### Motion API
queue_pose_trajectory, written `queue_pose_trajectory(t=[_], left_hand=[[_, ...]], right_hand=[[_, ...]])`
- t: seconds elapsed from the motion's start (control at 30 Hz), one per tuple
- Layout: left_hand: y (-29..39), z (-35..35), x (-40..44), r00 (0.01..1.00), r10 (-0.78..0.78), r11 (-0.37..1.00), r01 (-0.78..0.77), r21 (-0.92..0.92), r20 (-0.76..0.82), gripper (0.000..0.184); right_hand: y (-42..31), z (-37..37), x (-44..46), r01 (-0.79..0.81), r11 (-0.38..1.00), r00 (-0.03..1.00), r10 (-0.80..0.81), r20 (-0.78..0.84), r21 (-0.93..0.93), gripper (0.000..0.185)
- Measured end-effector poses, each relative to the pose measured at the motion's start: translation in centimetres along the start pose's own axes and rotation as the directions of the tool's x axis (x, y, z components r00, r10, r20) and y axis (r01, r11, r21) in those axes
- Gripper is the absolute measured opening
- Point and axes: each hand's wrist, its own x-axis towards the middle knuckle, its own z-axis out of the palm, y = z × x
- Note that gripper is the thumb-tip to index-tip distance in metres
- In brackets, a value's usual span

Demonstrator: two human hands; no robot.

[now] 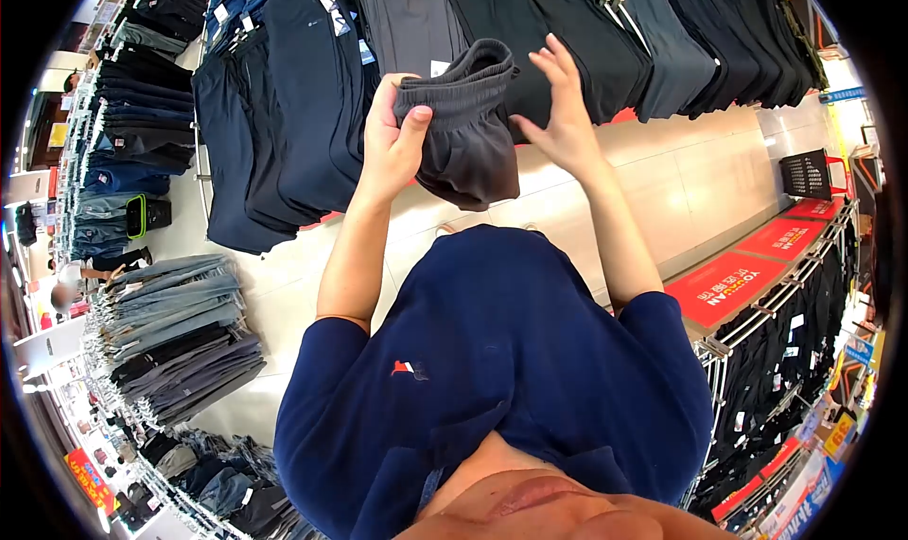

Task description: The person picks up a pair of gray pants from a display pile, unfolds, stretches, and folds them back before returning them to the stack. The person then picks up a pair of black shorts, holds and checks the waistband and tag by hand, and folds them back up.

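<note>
Dark grey trousers with a gathered elastic waistband (465,138) are folded into a bundle in front of my chest. My left hand (395,135) grips the bundle at the waistband's left side, thumb on the near face. To the right of the bundle, my right hand (560,110) is raised with its fingers spread, holding nothing. Just beyond both hands hang black trousers (567,43) and grey trousers (411,20) with white tags.
Navy trousers (307,95) hang at the upper left. Folded jeans (175,299) hang on a left rack. Red signs (724,289) top a rack at the right, near a black basket (806,175). Another person (71,285) stands at the far left.
</note>
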Motion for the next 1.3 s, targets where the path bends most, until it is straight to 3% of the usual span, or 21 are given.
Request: queue_pose_trajectory(t=[0.2, 0.27, 0.3, 0.43, 0.57, 0.6, 0.63, 0.67, 0.73, 0.77, 0.87, 0.9, 1.0, 1.07, 1.1, 1.17, 1.2, 1.27, 1.3], left_hand=[[0.5, 0.0, 0.0, 0.995, -0.014, 0.989, 0.028, -0.143, 0.098, 0.043], [0.6, -0.1, 0.0, 0.995, -0.02, 0.987, 0.035, -0.156, 0.097, 0.044], [0.6, -0.2, -0.1, 0.996, -0.027, 0.985, 0.041, -0.17, 0.087, 0.045], [0.8, -1.4, 0.1, 0.999, 0.001, 0.995, 0.003, -0.095, 0.043, 0.045], [0.5, -2.3, 0.1, 0.997, 0.06, 0.995, -0.063, -0.077, -0.041, 0.045], [0.6, -2.5, 0.2, 0.997, 0.059, 0.995, -0.063, -0.078, -0.051, 0.045], [0.8, -2.6, 0.2, 0.997, 0.063, 0.995, -0.067, -0.075, -0.051, 0.045], [0.8, -2.8, 0.3, 0.996, 0.07, 0.995, -0.074, -0.072, -0.05, 0.044], [0.4, -3.3, 0.3, 0.996, 0.079, 0.995, -0.082, -0.059, -0.048, 0.042], [0.6, -3.3, 0.2, 0.997, 0.07, 0.994, -0.072, -0.082, -0.027, 0.041], [0.7, -3.7, 0.2, 0.997, 0.071, 0.993, -0.07, -0.093, 0.007, 0.04], [0.7, -3.9, 0.2, 0.997, 0.079, 0.994, -0.078, -0.078, 0.02, 0.04], [1.0, -4.6, 0.5, 0.996, 0.092, 0.99, -0.091, -0.11, -0.002, 0.039], [0.9, -5.2, 0.6, 0.995, 0.096, 0.986, -0.098, -0.137, -0.017, 0.039], [0.8, -5.6, 0.6, 0.995, 0.09, 0.99, -0.093, -0.11, -0.038, 0.039], [0.6, -5.8, 0.4, 0.989, 0.112, 0.99, -0.12, -0.078, -0.1, 0.04], [0.8, -5.9, 0.4, 0.982, 0.13, 0.99, -0.137, -0.046, -0.136, 0.039], [0.5, -6.7, 0.1, 0.966, 0.194, 0.981, -0.191, 0.033, -0.172, 0.037], [1.3, -6.2, 0.2, 0.953, 0.239, 0.969, -0.224, 0.102, -0.183, 0.038]], right_hand=[[0.9, 2.2, 1.4, 0.118, 0.99, 0.985, -0.106, -0.137, 0.079, 0.078], [1.0, 2.3, 1.7, 0.188, 0.982, 0.982, -0.188, 0.004, -0.004, 0.072], [0.8, 2.4, 1.8, 0.198, 0.98, 0.979, -0.198, -0.039, -0.001, 0.06], [1.0, 0.7, 2.5, 0.219, 0.975, 0.97, -0.223, -0.102, -0.048, 0.05], [-1.4, -0.3, 3.5, 0.21, 0.976, 0.978, -0.21, -0.019, 0.048, 0.059], [-1.7, 0.0, 3.4, 0.023, 0.878, 0.998, -0.05, 0.043, 0.477, 0.067], [-1.9, 0.2, 3.3, -0.18, 0.583, 0.983, 0.073, 0.169, 0.793, 0.076], [-1.6, 0.3, 3.4, -0.183, 0.583, 0.982, 0.067, 0.177, 0.792, 0.076], [-0.4, 0.3, 3.4, -0.407, 0.487, 0.905, 0.102, 0.413, 0.772, 0.094], [0.0, 0.5, 3.2, -0.451, 0.543, 0.877, 0.123, 0.465, 0.708, 0.094], [-1.0, 1.2, 3.3, -0.478, 0.589, 0.861, 0.166, 0.482, 0.652, 0.065], [-0.7, 1.4, 3.2, -0.48, 0.589, 0.86, 0.167, 0.483, 0.65, 0.065], [-1.5, 1.6, 3.4, -0.471, 0.462, 0.881, 0.292, 0.372, 0.752, 0.027], [-2.4, 1.0, 3.9, -0.429, 0.655, 0.903, 0.293, 0.315, 0.622, 0.024], [-3.0, 0.7, 4.1, -0.432, 0.655, 0.901, 0.295, 0.317, 0.62, 0.024], [-4.3, 0.0, 4.3, -0.258, 0.905, 0.961, 0.203, 0.189, 0.339, 0.019], [-5.2, -0.5, 4.6, -0.261, 0.905, 0.96, 0.207, 0.19, 0.335, 0.019], [-6.7, -1.4, 5.1, -0.04, 0.987, 0.999, 0.034, 0.039, 0.155, 0.016], [-6.8, -1.8, 5.3, -0.048, 0.989, 0.998, 0.053, -0.031, 0.138, 0.017]])
